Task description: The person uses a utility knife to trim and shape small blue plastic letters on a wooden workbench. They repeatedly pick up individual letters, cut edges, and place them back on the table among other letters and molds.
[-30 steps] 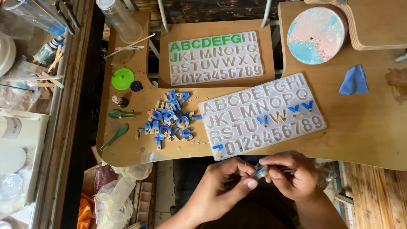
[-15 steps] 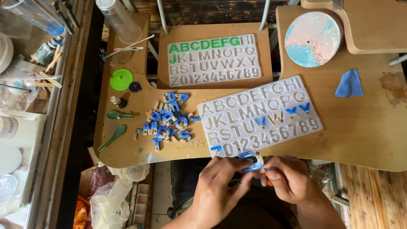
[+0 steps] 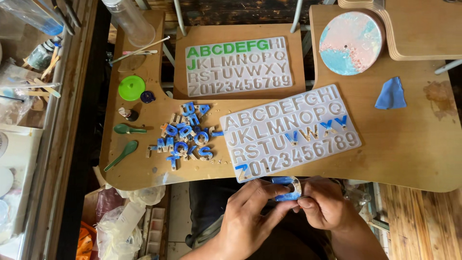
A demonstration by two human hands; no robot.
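Both hands met just below the table edge, pinching one small blue and clear resin piece [image 3: 287, 188] between them. The left hand [image 3: 250, 212] closed thumb and forefinger on its lower left side, while the right hand [image 3: 323, 204] gripped its right end; neither hand was open. The piece looked like a cast letter or digit, though its shape was too hidden by fingers to name.

Directly above the hands lay the nearer silicone letter mould [image 3: 290, 131], tilted on the wooden table [image 3: 409, 144], with a few cavities holding blue resin. To its left sat a heap of blue letters [image 3: 184, 137] already out of the mould. A second mould [image 3: 239, 66], with green in its first cavities, lay further back. Two green spoons [image 3: 126, 142], a green lid [image 3: 131, 88], a round pink and blue disc [image 3: 350, 42] and a blue scrap [image 3: 391, 94] lay well apart from the hands.

Judged from the hold, the piece was being cleaned or trimmed. Done well, that would call for light pressure, support close to thin strokes, and turning the piece rather than bending it.
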